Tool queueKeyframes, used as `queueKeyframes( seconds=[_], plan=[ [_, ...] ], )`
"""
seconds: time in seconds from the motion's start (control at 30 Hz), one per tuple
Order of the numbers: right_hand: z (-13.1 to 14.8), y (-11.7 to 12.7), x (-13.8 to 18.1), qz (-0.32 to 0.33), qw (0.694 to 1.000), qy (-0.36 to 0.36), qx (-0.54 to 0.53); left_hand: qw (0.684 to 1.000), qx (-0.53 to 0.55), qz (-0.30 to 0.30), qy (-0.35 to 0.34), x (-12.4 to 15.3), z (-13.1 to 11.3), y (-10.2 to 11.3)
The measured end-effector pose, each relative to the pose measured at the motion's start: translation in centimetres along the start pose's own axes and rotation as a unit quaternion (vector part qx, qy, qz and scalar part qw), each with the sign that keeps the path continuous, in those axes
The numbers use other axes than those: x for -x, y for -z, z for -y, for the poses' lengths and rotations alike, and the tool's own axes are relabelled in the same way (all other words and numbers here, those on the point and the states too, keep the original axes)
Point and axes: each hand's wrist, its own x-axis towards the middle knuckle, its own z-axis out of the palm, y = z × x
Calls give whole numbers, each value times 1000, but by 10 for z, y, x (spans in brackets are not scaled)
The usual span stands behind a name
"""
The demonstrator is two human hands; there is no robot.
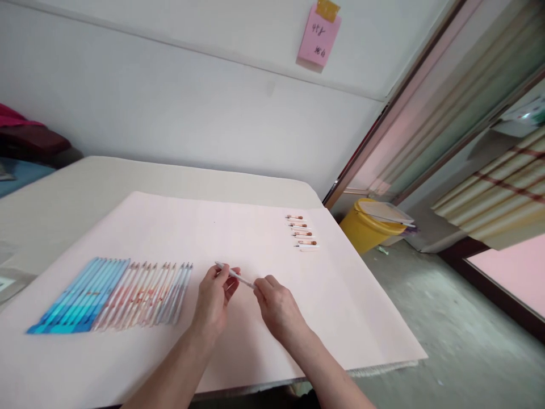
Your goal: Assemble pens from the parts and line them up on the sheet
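A slim, pale pen (243,279) is held between both my hands above the pink sheet (238,227). My left hand (214,298) has its thumb and fingers closed round one end, whose tip points up and left. The other end is pinched in the fingers of my right hand (276,304). Left of my hands, a row of pens lies side by side: several with blue barrels (87,292), then several clear and pinkish ones (142,295). Beyond my right hand, several small sets of pen parts (302,233), with brown-topped pieces and thin white refills, lie in a column.
The sheet covers much of a cream table (191,179) against a white wall (170,102). A pink note (319,37) is taped up there. Right of the table, a yellow bin (366,227) stands on the grey floor (426,301). Dark red items (29,136) are at far left.
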Motion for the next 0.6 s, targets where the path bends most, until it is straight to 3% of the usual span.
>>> queueKeyframes(
  seconds=[0.17, 0.27, 0.33, 0.47, 0.6],
  plan=[
    [0, -3, -1, -2, 995, -23, -96, 1000, -13, 17, -13, 2, -2, -1],
    [-2, -4, -3, 37, 970, -79, -227, 999, -7, 28, -16, 2, -3, -1],
    [-3, -5, -3, 36, 962, -99, -253, 1000, 1, 28, -15, 1, -3, -1],
    [1, -10, -1, -51, 989, -41, -135, 1000, -7, 14, -21, -1, -2, 0],
    [3, -16, 1, -53, 998, -31, -5, 999, -14, 19, -26, -1, -3, 1]
  ],
)
